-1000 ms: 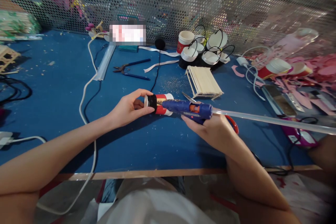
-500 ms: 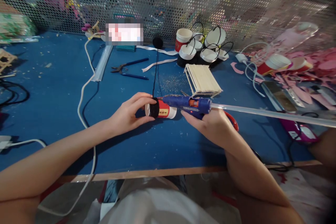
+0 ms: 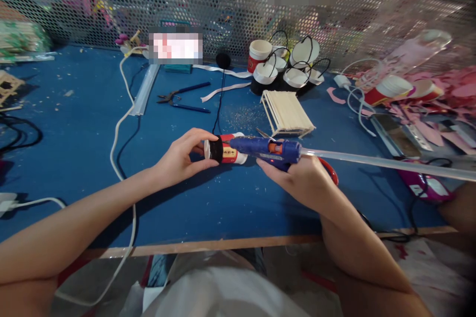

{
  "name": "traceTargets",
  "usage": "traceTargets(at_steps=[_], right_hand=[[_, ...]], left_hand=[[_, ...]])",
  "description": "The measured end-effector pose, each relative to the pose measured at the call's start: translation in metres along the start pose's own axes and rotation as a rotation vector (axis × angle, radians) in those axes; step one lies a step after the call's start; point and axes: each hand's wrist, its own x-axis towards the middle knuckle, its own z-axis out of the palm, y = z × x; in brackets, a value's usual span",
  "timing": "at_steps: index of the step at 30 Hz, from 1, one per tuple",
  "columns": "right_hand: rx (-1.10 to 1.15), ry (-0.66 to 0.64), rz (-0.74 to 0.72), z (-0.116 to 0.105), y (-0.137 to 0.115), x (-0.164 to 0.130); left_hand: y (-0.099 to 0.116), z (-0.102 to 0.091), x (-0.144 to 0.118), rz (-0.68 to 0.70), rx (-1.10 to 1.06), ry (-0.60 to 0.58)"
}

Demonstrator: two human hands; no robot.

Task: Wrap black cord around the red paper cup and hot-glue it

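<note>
Landmark: the small red-and-white paper cup (image 3: 231, 151), lying on its side on the blue table (image 3: 85, 129), near the front-middle of the tabletop.

One left hand (image 3: 182, 157) is gripping the cup at its black-wrapped end, thumb below and fingers curled over the top, clamped on it. One black yarn strand (image 3: 220, 101) is running from that wrapped end away toward the mesh wall (image 3: 230, 5) behind the cup.

One right hand (image 3: 301, 178), just right of the cup, is closed around the handle of one blue glue gun (image 3: 266, 148). The gun's nozzle is pointing left and touching, or nearly touching, the cup's upper side; I cannot tell which. One clear glue stick (image 3: 383, 163) is sticking out of the gun's back, running far right of the cup.

Behind the cup, just beside it: one rack of pale wooden sticks (image 3: 287, 115). Farther behind and to the right: a cluster of about six cups with black handles (image 3: 288, 67); exact count unclear. Behind and left of the cup: one pair of pliers (image 3: 182, 98) and one white cable (image 3: 122, 109). Well right of the cup: pink paper scraps (image 3: 442, 109), plus two more red cups (image 3: 403, 89) lying on their sides.
</note>
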Motion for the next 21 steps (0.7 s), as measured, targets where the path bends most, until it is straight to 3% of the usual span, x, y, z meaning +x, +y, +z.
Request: traceTargets(at_steps=[9, 16, 21], right_hand=[[0.000, -0.001, -0.104, -0.0005, 0.0002, -0.0004], [0.020, -0.039, -0.164, -0.0040, -0.0006, -0.0006], [0.032, -0.081, -0.125, -0.0062, -0.0029, -0.0002]], left_hand=[[0.0060, -0.0003, 0.0041, -0.360, -0.281, -0.010], [0.0049, -0.0035, 0.0058, -0.441, -0.293, -0.022], [0.0038, -0.0025, 0.0049, -0.408, -0.287, -0.006]])
